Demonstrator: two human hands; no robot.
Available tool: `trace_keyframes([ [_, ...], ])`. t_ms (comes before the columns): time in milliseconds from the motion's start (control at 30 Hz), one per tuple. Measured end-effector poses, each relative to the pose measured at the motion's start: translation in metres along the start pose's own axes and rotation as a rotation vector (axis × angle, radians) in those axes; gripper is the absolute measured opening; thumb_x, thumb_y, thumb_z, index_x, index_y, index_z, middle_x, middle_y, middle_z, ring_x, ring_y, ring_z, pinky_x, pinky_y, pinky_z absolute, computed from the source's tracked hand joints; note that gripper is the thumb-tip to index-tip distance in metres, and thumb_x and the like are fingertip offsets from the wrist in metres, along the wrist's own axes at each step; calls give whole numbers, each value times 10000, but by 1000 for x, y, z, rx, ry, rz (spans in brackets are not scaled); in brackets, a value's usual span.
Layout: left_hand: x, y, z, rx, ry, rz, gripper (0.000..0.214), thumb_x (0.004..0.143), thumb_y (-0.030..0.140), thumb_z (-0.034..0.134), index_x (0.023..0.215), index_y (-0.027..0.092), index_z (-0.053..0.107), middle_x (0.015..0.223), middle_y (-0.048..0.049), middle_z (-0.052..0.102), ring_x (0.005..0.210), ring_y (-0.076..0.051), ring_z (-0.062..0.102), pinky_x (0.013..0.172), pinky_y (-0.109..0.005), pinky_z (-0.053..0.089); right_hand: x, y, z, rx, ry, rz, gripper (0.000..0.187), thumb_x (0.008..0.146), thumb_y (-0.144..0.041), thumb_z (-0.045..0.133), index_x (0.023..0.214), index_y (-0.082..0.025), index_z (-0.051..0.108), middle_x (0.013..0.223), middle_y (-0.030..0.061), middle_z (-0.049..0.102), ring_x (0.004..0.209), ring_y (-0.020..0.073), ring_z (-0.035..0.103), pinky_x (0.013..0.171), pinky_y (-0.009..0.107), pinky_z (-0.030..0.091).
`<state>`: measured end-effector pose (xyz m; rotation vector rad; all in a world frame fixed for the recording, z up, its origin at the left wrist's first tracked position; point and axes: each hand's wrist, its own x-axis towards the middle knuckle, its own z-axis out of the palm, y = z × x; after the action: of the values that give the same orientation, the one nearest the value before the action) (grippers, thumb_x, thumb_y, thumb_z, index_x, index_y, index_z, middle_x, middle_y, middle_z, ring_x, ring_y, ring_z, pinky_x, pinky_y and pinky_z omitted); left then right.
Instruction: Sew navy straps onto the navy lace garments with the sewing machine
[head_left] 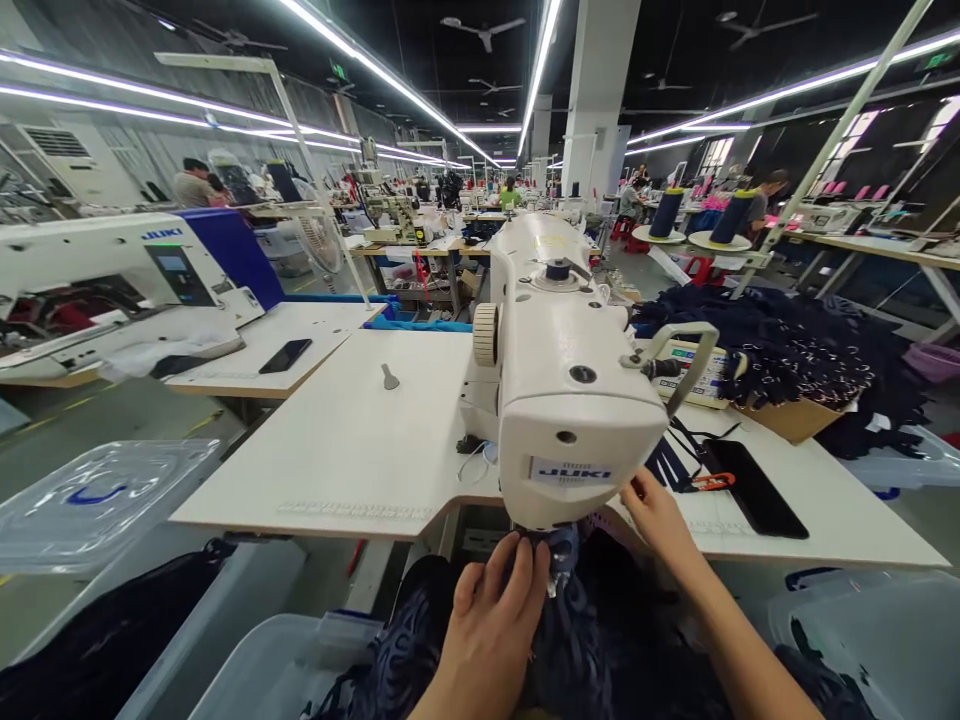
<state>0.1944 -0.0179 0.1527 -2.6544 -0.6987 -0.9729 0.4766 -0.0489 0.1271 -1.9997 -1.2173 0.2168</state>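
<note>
A white JUKI sewing machine (585,430) stands in front of me, its head facing me. Navy patterned fabric (577,620) lies beneath the head and spreads down over my lap. My left hand (499,600) presses on this fabric just below the head, fingers bent and close together, gripping it. My right hand (652,510) is at the right side of the head, its fingers curled and partly hidden behind the machine. What they hold, if anything, cannot be made out. Dark navy straps (675,460) lie on the table just beyond that hand.
Right of the machine are a black phone (754,490), orange thread snips (712,482) and a carton (795,415) under a navy heap. A small grey tool (390,377) lies on the left tabletop (360,440). Clear plastic bins (277,670) stand below. Other people work farther back.
</note>
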Motion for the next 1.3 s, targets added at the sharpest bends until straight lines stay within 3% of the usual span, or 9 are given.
trace_keyframes([
  [133, -2, 2, 6, 2, 2, 12, 497, 829, 89, 472, 1297, 195, 599, 1186, -78, 656, 1162, -244, 523, 936, -361, 310, 43, 57, -27, -182, 83, 182, 234, 976, -350, 508, 1030, -150, 618, 902, 32, 672, 775, 165, 649, 758, 356, 526],
  [267, 1, 4, 6, -4, 27, 14, 487, 824, 73, 470, 1277, 190, 605, 1173, -61, 666, 1145, -231, 534, 927, -366, 314, 65, 87, -34, -337, 48, 279, 239, 941, -326, 603, 1107, -155, 621, 1102, 62, 648, 945, 194, 644, 827, 402, 540],
  [533, 10, 7, -7, 57, -65, 49, 438, 840, 105, 521, 1267, 175, 586, 1197, -57, 652, 1135, -224, 553, 961, -366, 345, 65, 95, -22, -429, -4, 322, 271, 946, -326, 594, 1162, -163, 599, 1172, 77, 619, 980, 206, 633, 828, 407, 544],
  [667, 8, 3, -12, 1, 13, 43, 308, 852, 39, 404, 998, 131, 658, 1196, -114, 635, 1203, -246, 525, 1025, -362, 370, 65, 91, -26, -350, -22, 321, 185, 930, -316, 610, 996, -145, 632, 990, 42, 651, 850, 169, 633, 773, 363, 529],
  [800, 4, -5, -17, -49, -73, 157, 304, 857, 12, 361, 932, 105, 641, 1265, -136, 601, 1292, -254, 473, 1062, -322, 394, 62, 75, -44, -171, 34, 303, 267, 877, -358, 597, 673, -189, 560, 668, 50, 572, 621, 186, 547, 590, 329, 427],
  [967, 3, -11, -31, -14, -184, 247, 164, 942, 184, 489, 1050, 155, 608, 1356, -135, 558, 1322, -265, 456, 1063, -357, 401, 33, 23, -55, 274, 3, 245, 434, 817, -668, 470, 802, -239, 532, 556, -39, 420, 457, 129, 371, 458, 273, 320],
  [1133, 16, -3, -49, -37, -392, 136, 688, 904, 563, 519, 1410, 111, 405, 1392, -136, 532, 1189, -279, 540, 957, -398, 475, -17, -52, -34, 870, -239, 278, 464, 739, -627, 686, 931, -225, 554, 613, -63, 463, 413, 48, 302, 410, 200, 265],
  [1233, 27, 5, -41, -102, -327, 50, 565, 896, 576, 550, 1205, 104, 572, 1175, -109, 653, 1008, -248, 605, 871, -367, 518, -36, -78, -16, 939, -383, 274, 425, 780, -584, 692, 932, -209, 560, 564, -62, 504, 413, 60, 381, 431, 196, 321],
  [1300, 33, 10, -32, -123, -283, 50, 294, 938, 411, 569, 993, 129, 630, 989, -68, 677, 860, -207, 622, 769, -320, 541, -42, -84, -5, 860, -370, 219, 405, 806, -590, 661, 883, -212, 537, 557, -69, 485, 437, 79, 420, 456, 210, 367],
])
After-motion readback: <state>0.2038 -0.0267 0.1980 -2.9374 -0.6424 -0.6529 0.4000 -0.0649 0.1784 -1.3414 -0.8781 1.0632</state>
